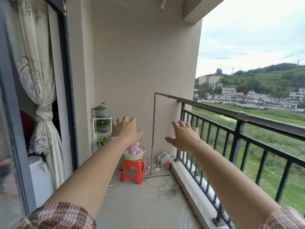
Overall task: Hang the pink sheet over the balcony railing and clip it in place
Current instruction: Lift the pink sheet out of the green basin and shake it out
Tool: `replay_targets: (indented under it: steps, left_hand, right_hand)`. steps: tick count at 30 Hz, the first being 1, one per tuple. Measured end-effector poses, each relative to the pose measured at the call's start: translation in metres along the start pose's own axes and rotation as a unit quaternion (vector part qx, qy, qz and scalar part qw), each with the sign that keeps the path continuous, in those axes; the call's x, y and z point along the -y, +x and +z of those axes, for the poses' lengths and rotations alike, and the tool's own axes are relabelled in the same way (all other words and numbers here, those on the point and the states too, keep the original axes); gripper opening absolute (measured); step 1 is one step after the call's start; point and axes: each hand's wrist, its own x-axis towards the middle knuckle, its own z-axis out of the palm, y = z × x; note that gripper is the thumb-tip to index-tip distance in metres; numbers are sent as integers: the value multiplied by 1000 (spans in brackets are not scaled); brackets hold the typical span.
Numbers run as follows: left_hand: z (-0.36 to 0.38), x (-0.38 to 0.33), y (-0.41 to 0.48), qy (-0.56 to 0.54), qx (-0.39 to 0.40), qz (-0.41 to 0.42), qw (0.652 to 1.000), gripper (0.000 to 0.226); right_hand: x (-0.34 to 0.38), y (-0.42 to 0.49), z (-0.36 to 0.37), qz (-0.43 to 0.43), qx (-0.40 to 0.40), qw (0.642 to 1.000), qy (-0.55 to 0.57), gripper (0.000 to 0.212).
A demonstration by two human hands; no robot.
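Very start of the task, reach phase, nothing picked up yet. My left hand [126, 130] sits mid-frame, fingers spread, empty, palm facing away. My right hand [184, 135] is just right of centre, also splayed and empty. Both arms are stretched forward, plaid cuffs at the bottom corners of the frame.

The pink sheet [135, 149] is bunched up in a pale green basin [134, 156], lower centre of frame, just below the left hand in the picture but clearly farther off down the balcony. The basin rests on a red plastic stool [132, 171] against the end wall. Hands are not touching the sheet.

The balcony railing [247, 118] runs along the right side of the frame, dark bars under a metal top rail, bare, nothing draped on it. No clips visible anywhere that I can make out; could be in the basin or out of shot.

Next move as I read it: close the gap to the stool, drop both hands into the basin, gather the wad, find an edge so it can be shaken out before going over the rail. The wad looks crumpled and probably damp, so expect it to cling and need two hands.
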Motion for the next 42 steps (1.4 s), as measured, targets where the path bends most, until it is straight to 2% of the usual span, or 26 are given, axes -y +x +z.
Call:
replay_targets:
  steps: [9,18,31,42]
  left_hand:
    - [82,8,173,4,18,-20,1000,56]
    - [187,36,333,44,13,-47,998,54]
    - [377,133,635,62,48,-3,997,52]
    - [570,201,811,30,126,-28,991,48]
  right_hand:
    - [-37,186,77,-3,-2,1000,-6,71]
    - [-42,353,178,-20,-7,999,24,70]
    - [-29,672,373,7,42,999,25,68]
    - [-33,865,559,-9,133,990,36,66]
